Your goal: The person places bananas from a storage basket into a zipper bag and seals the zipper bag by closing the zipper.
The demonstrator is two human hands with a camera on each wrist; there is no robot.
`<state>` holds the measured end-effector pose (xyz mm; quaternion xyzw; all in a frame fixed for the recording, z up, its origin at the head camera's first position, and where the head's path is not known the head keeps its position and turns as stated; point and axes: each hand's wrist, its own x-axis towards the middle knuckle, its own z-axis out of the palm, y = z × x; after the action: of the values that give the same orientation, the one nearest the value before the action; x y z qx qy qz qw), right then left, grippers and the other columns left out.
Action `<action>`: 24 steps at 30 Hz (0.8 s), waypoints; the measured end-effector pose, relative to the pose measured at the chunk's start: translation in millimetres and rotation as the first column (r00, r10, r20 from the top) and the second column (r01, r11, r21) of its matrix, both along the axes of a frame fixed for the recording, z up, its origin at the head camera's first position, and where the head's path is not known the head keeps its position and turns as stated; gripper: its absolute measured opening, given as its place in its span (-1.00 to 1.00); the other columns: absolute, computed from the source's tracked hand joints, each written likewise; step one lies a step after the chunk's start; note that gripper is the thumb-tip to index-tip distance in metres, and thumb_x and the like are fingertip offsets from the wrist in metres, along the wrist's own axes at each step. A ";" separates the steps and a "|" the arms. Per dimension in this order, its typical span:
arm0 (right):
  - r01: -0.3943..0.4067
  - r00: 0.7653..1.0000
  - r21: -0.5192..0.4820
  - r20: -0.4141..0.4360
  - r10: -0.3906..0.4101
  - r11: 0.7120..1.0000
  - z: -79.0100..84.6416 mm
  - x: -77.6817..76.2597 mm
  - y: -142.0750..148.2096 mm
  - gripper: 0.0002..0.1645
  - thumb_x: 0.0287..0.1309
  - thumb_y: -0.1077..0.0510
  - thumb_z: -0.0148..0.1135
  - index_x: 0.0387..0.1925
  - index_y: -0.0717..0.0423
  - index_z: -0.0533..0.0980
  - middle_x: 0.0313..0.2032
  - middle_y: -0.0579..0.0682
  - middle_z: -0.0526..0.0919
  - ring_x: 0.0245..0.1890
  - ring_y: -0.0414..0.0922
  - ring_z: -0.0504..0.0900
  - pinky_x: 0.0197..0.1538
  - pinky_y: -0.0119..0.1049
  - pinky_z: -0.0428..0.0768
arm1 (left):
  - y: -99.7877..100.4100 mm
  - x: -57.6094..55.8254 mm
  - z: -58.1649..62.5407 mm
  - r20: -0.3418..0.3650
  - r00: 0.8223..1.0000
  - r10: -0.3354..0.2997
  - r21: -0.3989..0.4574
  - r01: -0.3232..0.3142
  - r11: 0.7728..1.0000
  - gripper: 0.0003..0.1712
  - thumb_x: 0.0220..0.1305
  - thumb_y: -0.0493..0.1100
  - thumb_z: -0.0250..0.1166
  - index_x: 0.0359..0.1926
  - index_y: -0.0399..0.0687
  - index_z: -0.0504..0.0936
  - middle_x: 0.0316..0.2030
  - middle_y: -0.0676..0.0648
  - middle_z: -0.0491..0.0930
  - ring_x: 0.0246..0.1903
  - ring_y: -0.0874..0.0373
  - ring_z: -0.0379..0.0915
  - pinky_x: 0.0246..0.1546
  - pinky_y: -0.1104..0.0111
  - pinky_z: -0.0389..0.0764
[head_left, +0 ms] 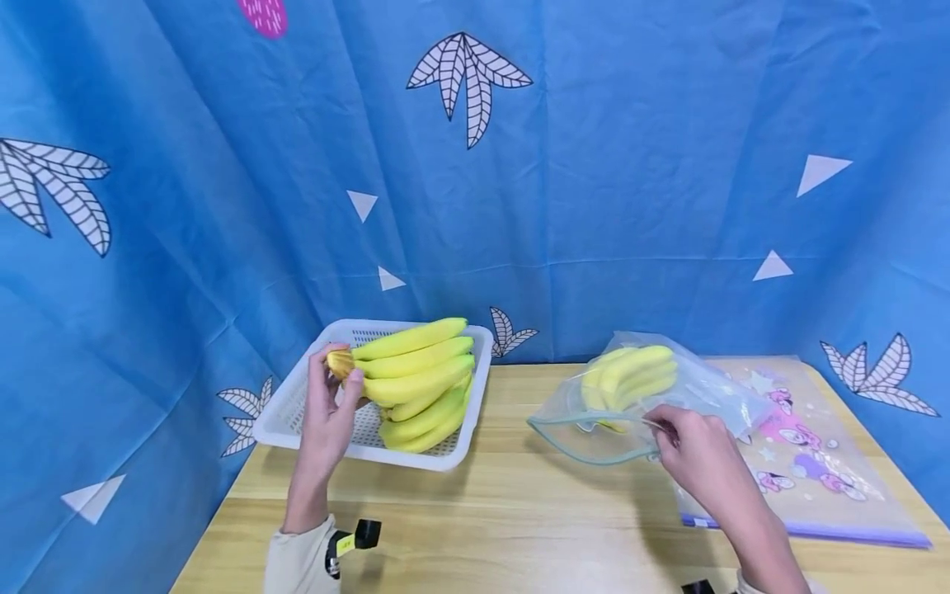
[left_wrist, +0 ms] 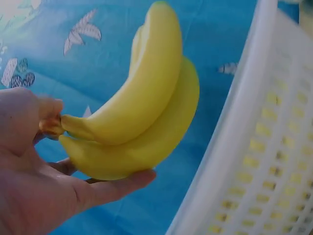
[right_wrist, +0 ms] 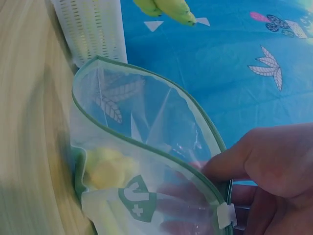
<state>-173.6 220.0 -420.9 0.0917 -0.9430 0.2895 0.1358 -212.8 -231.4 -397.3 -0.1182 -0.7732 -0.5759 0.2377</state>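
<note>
My left hand [head_left: 326, 421] grips a bunch of yellow bananas [head_left: 417, 363] by its brown stem, raised over a white plastic basket [head_left: 270, 421]. In the left wrist view, the thumb side lies under the lower banana [left_wrist: 122, 161]. More bananas [head_left: 438, 425] show below the held bunch, in the basket. On the right, my right hand [head_left: 701, 450] pinches the green-edged rim of a clear zip bag [head_left: 716, 396], whose mouth gapes toward the left. Another bunch of bananas [head_left: 631, 375] lies inside the bag. A white slider [right_wrist: 226, 215] sits beside the right fingers.
Beneath and right of the bag, a flat printed plastic bag [head_left: 809, 462] with a purple zip edge lies on the wooden table [head_left: 519, 511]. A blue patterned curtain [head_left: 609, 181] hangs behind the table and along its sides.
</note>
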 end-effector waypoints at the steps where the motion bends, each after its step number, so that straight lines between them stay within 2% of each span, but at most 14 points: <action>1: -0.004 1.000 0.000 0.000 0.004 1.000 -0.3 -0.2 0.2 -0.82 0.20 0.41 0.27 -0.20 0.24 0.72 -0.33 0.10 0.77 -0.50 -0.10 0.62 -0.47 -0.13 0.60 | 3.2 -0.6 -0.4 -0.006 1.000 -0.004 -0.001 0.004 1.000 -0.55 0.57 -0.34 0.02 0.38 -0.29 0.20 0.13 -0.19 0.33 0.05 -0.01 0.41 -0.09 0.47 0.66; 3: -0.011 1.000 0.001 0.004 0.011 1.000 -0.5 -0.6 0.3 -0.86 0.18 0.38 0.33 -0.23 0.22 0.72 -0.34 0.10 0.78 -0.40 -0.02 0.71 -0.35 -0.01 0.67 | 9.4 -1.7 -0.7 -0.026 1.000 -0.013 -0.008 0.013 1.000 -0.57 0.50 -0.41 0.08 0.31 -0.32 0.26 0.10 -0.19 0.35 0.02 0.01 0.39 -0.10 0.49 0.62; 6: -0.014 1.000 -0.007 0.016 0.014 1.000 0.3 -0.4 0.0 -0.91 0.20 0.32 0.39 -0.24 0.20 0.73 -0.35 0.07 0.78 -0.34 0.06 0.76 -0.29 0.06 0.70 | 19.5 -0.1 0.6 -0.014 0.999 -0.041 -0.019 0.041 0.999 -0.57 0.47 -0.41 0.15 0.30 -0.25 0.37 0.10 -0.17 0.41 0.03 0.02 0.42 -0.09 0.48 0.64; 8: -0.006 1.000 -0.009 0.017 0.006 1.000 1.9 -0.4 -0.8 -0.92 0.21 0.27 0.41 -0.25 0.19 0.73 -0.35 0.05 0.79 -0.33 0.07 0.77 -0.27 0.08 0.70 | 26.5 2.0 1.7 -0.011 0.998 -0.064 -0.039 0.064 0.997 -0.57 0.44 -0.39 0.22 0.28 -0.19 0.46 0.09 -0.17 0.44 0.00 0.00 0.44 -0.14 0.42 0.69; 11: 0.019 1.000 -0.016 0.017 -0.019 1.000 3.6 0.4 -0.6 -0.92 0.24 0.24 0.39 -0.26 0.19 0.73 -0.34 0.07 0.79 -0.33 0.09 0.79 -0.26 0.10 0.70 | 40.5 6.2 3.5 0.006 0.995 -0.101 -0.086 0.101 0.991 -0.55 0.40 -0.33 0.32 0.27 -0.09 0.56 0.17 -0.14 0.47 0.06 -0.03 0.46 -0.15 0.28 0.73; 16: 0.082 0.996 -0.036 -0.025 -0.083 0.996 5.1 3.2 -0.9 -0.92 0.25 0.29 0.34 -0.27 0.19 0.72 -0.34 0.14 0.79 -0.37 0.14 0.78 -0.30 0.11 0.71 | 65.4 15.9 8.6 0.041 0.985 -0.168 -0.175 0.173 0.969 -0.50 0.32 -0.23 0.44 0.26 0.03 0.62 0.26 -0.05 0.46 0.17 -0.07 0.45 -0.13 0.16 0.74; 20: 0.113 0.990 -0.062 -0.083 -0.118 0.992 5.7 2.4 -1.9 -0.94 0.21 0.31 0.35 -0.30 0.19 0.72 -0.37 0.17 0.78 -0.42 0.14 0.78 -0.35 0.08 0.72 | 84.6 24.8 11.3 0.057 0.973 -0.223 -0.218 0.230 0.949 -0.46 0.29 -0.22 0.46 0.28 0.05 0.62 0.25 -0.01 0.47 0.13 -0.06 0.51 -0.13 0.18 0.74; 24: 0.112 0.987 -0.074 -0.105 -0.120 0.991 6.2 1.3 -3.0 -0.95 0.21 0.32 0.36 -0.32 0.18 0.72 -0.39 0.16 0.78 -0.46 0.11 0.78 -0.39 0.04 0.73 | 101.5 30.5 7.8 0.052 0.966 -0.253 -0.284 0.257 0.924 -0.45 0.28 -0.22 0.46 0.28 0.03 0.60 0.23 0.03 0.47 0.12 0.02 0.51 -0.12 0.25 0.73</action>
<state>-172.3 217.0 -414.7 0.0475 -0.9275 0.3077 0.2068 -182.3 -129.8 -389.5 -0.2471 -0.8286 -0.4838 0.1354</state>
